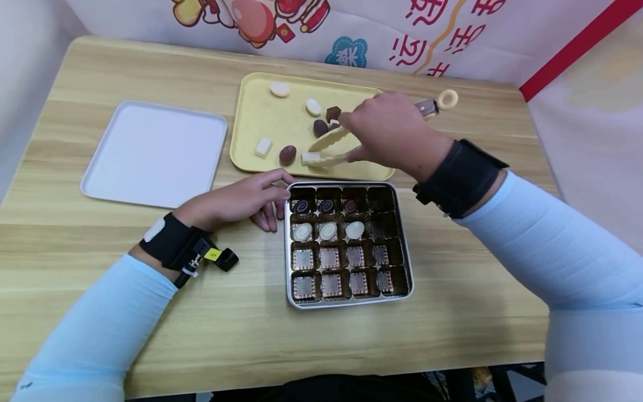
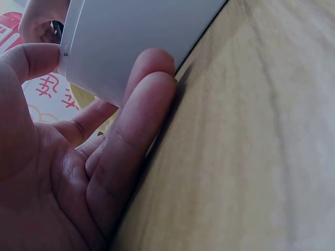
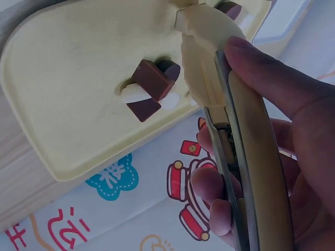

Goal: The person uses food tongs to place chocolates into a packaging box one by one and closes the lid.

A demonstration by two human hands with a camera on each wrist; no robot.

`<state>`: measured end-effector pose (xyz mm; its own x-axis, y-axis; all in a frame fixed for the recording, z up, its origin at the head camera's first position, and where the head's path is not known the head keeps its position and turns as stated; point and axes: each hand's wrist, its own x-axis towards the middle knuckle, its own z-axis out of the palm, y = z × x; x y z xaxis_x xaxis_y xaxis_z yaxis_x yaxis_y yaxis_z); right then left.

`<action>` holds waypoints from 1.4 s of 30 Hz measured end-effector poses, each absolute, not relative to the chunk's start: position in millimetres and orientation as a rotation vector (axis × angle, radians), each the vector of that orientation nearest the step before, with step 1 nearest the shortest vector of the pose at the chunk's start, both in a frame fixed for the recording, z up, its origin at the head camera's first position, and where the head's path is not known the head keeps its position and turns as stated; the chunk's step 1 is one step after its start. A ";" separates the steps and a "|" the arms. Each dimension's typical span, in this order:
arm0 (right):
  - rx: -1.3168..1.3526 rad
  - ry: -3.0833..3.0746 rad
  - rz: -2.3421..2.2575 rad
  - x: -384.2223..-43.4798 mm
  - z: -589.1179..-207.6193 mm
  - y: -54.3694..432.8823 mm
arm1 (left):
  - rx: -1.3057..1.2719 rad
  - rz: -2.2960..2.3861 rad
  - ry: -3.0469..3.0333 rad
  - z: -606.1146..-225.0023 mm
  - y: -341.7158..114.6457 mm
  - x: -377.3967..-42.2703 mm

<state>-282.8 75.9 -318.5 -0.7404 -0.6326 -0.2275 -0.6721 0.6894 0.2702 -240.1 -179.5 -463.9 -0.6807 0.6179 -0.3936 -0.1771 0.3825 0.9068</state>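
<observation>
My right hand (image 1: 397,131) grips a pair of cream-tipped tongs (image 3: 256,151) over the yellow tray. A white rectangular chocolate (image 1: 308,158) sits at the tongs' tips; whether both tips touch it is unclear. My left hand (image 1: 246,198) rests at the far left corner of a chocolate box (image 1: 350,301). In the left wrist view, its fingers (image 2: 133,130) lie against the box's pale side wall (image 2: 131,36), the thumb at the rim. In the box's divided insert, dark swirled chocolates (image 1: 326,206) occupy the far row and white oval ones (image 1: 328,231) the second row.
The yellow tray (image 1: 256,117) holds several loose chocolates, among them a brown egg-shaped one (image 1: 287,155), a white block (image 1: 263,147) and a pile including a brown block (image 3: 152,79). A white tray (image 1: 156,153) lies on the left of the wooden table (image 1: 226,340). A printed cloth (image 1: 372,28) hangs behind.
</observation>
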 end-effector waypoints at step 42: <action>-1.107 2.758 0.744 -164.0 -286.1 140.0 | 0.398 1.351 1.917 -456.9 -179.7 -241.4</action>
